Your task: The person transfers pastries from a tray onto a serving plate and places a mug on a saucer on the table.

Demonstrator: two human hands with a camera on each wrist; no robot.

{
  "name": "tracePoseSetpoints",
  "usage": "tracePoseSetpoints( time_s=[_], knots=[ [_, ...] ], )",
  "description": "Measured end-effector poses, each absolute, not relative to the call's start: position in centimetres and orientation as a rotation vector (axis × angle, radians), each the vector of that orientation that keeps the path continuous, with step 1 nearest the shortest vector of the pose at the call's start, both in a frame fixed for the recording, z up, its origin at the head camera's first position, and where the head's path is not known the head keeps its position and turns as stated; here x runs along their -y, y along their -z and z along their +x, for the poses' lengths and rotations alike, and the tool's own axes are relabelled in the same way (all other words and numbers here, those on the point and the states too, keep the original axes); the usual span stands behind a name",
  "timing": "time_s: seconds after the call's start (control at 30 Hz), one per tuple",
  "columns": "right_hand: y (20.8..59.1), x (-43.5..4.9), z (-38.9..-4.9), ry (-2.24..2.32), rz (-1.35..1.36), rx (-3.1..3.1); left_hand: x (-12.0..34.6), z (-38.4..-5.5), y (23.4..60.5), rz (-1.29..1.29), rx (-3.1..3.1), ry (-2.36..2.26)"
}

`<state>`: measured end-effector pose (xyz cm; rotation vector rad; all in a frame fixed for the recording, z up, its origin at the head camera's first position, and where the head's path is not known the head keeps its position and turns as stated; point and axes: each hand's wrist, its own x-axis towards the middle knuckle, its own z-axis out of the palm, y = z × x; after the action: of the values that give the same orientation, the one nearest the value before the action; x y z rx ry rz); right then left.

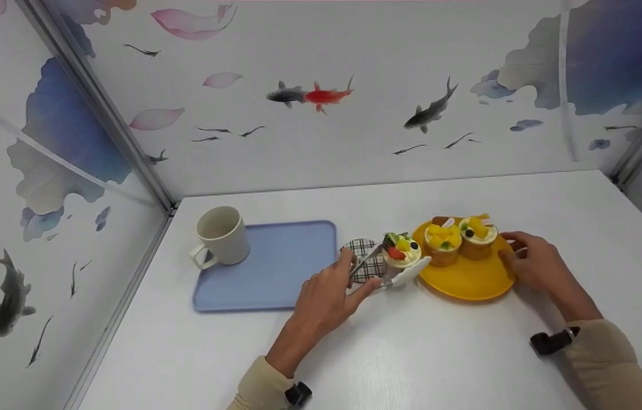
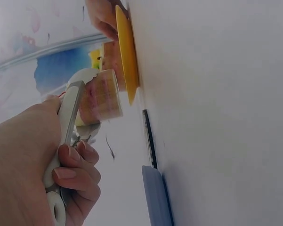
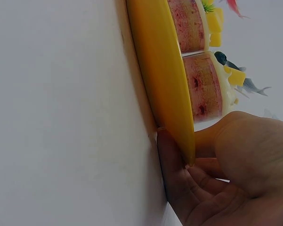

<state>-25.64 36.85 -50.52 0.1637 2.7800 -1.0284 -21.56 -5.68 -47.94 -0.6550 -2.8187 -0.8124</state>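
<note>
My left hand grips a pair of tongs with metal arms and white heads. Between the tongs' heads is a small round cake topped with cream and fruit. It hangs above the table, between the plaid coaster and the yellow plate. On that plate stand two more fruit-topped cakes, one with heaped yellow pieces and one with a dark berry. My right hand pinches the plate's right rim, thumb above and fingers below, as the right wrist view shows.
To the left lies a blue rectangular tray, with a cream mug standing at its back left corner, handle toward the left. White panels printed with fish and petals enclose the white table at the back and left.
</note>
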Motion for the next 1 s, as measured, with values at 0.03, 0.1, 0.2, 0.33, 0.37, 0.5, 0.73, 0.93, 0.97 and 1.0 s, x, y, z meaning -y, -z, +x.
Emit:
tracePoseSetpoints(
  time_s=[0.03,0.1,0.2,0.33,0.37,0.5,0.73,0.93,0.97,1.0],
  knots=[
    [50.5,-36.8,-25.6,1.028,0.165,-2.78,5.6,-21.5,47.9,-0.664,2.823,0.812],
    [50.5,-36.8,-25.6,1.032,0.165,-2.783,5.4,-21.3,48.0,-0.68,2.831,0.801],
    [50.5,-36.8,-25.6,1.034,0.163,-2.792,5.1,-21.2,48.0,-0.701,2.847,0.797],
    [50.5,-36.8,-25.5,1.033,0.156,-2.8,4.9,-21.1,47.9,-0.722,2.878,0.821],
    [50.4,-36.8,-25.5,1.033,0.157,-2.8,4.8,-21.1,47.8,-0.726,2.888,0.832],
    [50.3,-36.8,-25.5,1.038,0.167,-2.788,4.6,-21.1,47.8,-0.739,2.904,0.874],
    [50.3,-36.8,-25.5,1.049,0.174,-2.778,3.9,-20.9,47.7,-0.796,2.912,0.914],
    [50.3,-36.7,-25.4,1.052,0.173,-2.778,2.8,-20.7,47.6,-0.841,2.922,0.912],
    [50.4,-36.7,-25.5,1.049,0.172,-2.78,2.6,-20.6,47.6,-0.846,2.921,0.911],
    [50.4,-36.7,-25.5,1.048,0.171,-2.781,2.4,-20.6,47.6,-0.851,2.92,0.909]
  ],
)
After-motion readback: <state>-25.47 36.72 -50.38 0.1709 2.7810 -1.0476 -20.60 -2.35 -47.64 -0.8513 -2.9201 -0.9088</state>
